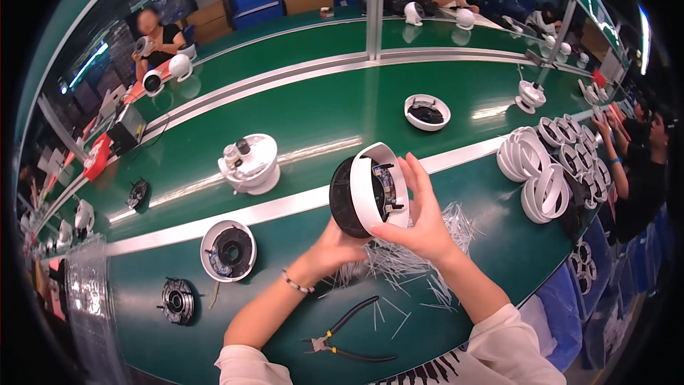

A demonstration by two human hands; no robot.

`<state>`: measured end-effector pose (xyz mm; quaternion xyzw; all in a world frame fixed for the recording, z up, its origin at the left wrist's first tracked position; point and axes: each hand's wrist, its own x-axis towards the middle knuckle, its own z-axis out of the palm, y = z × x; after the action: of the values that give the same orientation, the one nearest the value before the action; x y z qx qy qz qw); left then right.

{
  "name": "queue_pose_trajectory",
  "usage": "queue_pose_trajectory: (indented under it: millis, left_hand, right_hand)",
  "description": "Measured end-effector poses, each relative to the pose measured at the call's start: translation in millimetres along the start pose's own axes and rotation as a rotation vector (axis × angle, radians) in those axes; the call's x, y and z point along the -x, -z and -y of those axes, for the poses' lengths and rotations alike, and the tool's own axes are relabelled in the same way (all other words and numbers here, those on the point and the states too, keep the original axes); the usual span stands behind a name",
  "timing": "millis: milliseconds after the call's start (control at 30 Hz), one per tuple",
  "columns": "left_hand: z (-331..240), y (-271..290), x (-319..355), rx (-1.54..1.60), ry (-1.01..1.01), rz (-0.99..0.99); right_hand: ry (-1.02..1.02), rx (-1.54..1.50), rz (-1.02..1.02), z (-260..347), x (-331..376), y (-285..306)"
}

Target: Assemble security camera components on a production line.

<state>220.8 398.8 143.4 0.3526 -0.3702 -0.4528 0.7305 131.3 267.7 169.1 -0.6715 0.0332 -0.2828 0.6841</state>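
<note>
Above the green bench I hold a white round camera housing (369, 196) tilted on its side. A black round part (345, 198) shows at its left, and a circuit board sits in its open side. My right hand (426, 217) grips the white rim at the right, thumb below and fingers above. From underneath, my left hand (331, 248) supports the black part; most of its fingers are hidden. Behind my wrists lies a heap of thin white plastic strips (456, 232). Cutting pliers (322, 343) with black handles rest open nearest me.
At left are a white housing with a board (228, 251) and a black round part (177, 301). A conveyor (320, 114) beyond carries a white assembly (254, 164) and another housing (427, 113). White rings (545, 192) are piled at right. Co-workers sit across and at right.
</note>
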Motion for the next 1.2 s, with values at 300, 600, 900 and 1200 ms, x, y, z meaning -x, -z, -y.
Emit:
queue_pose_trajectory:
  millis: [300, 600, 900, 1200]
  left_hand:
    - [-17, 2, -4, 0.505, 0.166, -0.252]
    - [-17, -23, -6, 0.491, -0.06, -0.466]
    - [-6, -13, 5, 0.25, -0.08, -0.241]
    - [-14, -24, 3, 0.355, -0.191, -0.26]
  right_hand:
    - [0.204, 0.647, 0.21, 15, 2, -1]
    - [0.336, 0.764, 0.197, 17, 4, -16]
    - [0.272, 1.004, 0.116, 20, 10, -25]
    - [0.366, 0.862, -0.034, 7, 5, -37]
